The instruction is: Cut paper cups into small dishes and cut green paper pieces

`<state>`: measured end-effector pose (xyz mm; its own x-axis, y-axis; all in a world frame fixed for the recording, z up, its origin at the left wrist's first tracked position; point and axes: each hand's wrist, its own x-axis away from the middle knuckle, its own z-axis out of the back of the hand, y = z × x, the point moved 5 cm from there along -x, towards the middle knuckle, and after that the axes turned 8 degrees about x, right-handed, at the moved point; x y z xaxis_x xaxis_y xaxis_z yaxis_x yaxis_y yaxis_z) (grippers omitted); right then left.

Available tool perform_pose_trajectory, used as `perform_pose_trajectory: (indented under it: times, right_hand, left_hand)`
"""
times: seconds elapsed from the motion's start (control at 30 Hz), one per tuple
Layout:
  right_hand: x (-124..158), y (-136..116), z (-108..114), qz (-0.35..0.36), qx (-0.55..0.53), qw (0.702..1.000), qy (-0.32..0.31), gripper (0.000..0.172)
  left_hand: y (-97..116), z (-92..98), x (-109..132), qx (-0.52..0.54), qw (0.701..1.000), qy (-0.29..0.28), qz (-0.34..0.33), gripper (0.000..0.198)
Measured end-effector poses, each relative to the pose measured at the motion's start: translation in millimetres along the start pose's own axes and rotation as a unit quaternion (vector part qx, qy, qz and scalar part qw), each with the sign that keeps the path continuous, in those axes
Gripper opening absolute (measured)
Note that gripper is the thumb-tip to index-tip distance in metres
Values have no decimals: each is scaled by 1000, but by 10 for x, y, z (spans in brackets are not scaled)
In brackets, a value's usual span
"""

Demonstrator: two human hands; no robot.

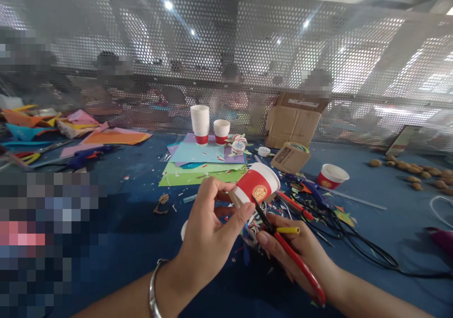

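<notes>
My left hand pinches a red and white paper cup lying on its side, thumb and fingers round its base. My right hand grips red-handled scissors, and the dark blades touch the cup's red wall near its printed logo. Both hands hover just above the blue table, over a scatter of paper scraps.
Coloured paper sheets, a stack of cups and a single cup lie beyond. Another cup, cardboard boxes, black cables and small brown nuts sit to the right. A perforated metal screen backs the table.
</notes>
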<state>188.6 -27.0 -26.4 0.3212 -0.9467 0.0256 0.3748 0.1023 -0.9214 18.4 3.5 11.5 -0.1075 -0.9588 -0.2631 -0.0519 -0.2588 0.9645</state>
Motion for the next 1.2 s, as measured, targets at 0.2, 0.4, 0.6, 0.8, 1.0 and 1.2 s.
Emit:
perform_pose_trajectory:
  times: [0.2, 0.4, 0.6, 0.8, 1.0, 1.2]
  right_hand:
    - [28, 78, -24, -41, -31, 999, 1, 27]
    - [48, 93, -38, -53, -37, 998, 1, 30]
    - [46, 54, -25, -37, -16, 999, 14, 31]
    - [51, 45, -29, -30, -20, 999, 30, 30]
    - [52, 42, -37, -37, -4, 999, 13, 28]
    - [54, 63, -14, -18, 37, 999, 30, 34]
  left_hand:
    - [-29, -3, -16, -21, 999, -27, 18, 33]
    - [-76, -25, 0, -37, 999, -30, -12, 32]
    - [-78, -32, -1, -35, 999, -33, -10, 31]
    - [-49, -26, -12, -46, 998, -37, -5, 34]
    - [2, -1, -20, -75, 996, -30, -32, 32]
    - [-28, -10, -25, -24, 999, -31, -2, 39]
